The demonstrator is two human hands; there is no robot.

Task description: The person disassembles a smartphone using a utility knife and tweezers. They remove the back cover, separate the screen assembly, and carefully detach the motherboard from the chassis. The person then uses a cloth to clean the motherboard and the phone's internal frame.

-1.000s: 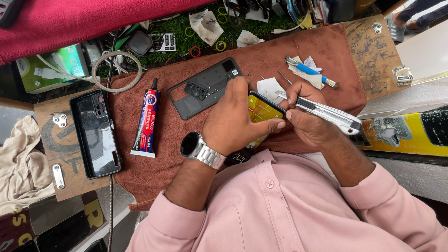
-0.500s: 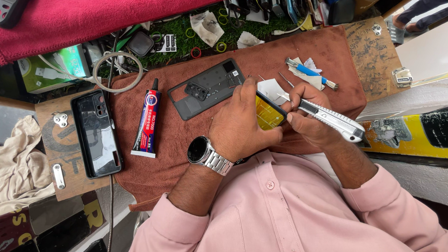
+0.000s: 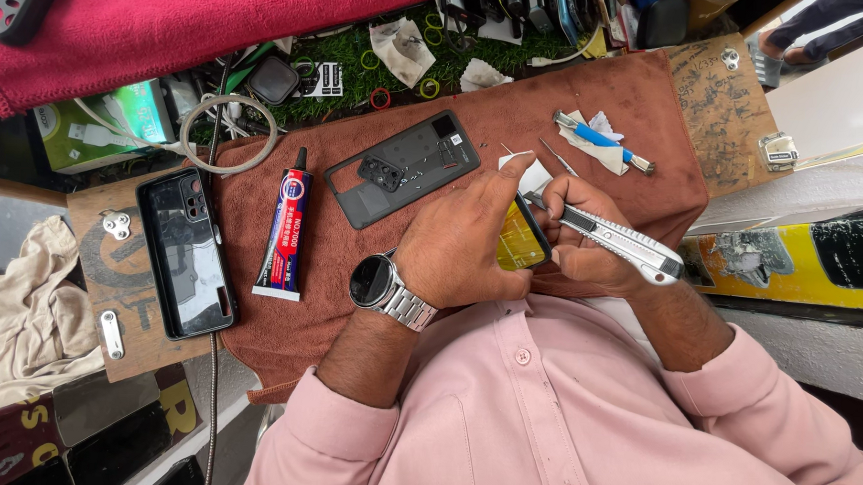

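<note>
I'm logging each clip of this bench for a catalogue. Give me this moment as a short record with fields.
setting: brown cloth mat on a cluttered workbench
left hand: left hand grips a phone with yellow inner face
right hand: right hand holds a metal utility knife, blade end at the phone's edge
wrist: watch on the left arm
on mat: grey back cover, glue tube, blue-handled tool
off mat: black phone case on a wooden board
</note>
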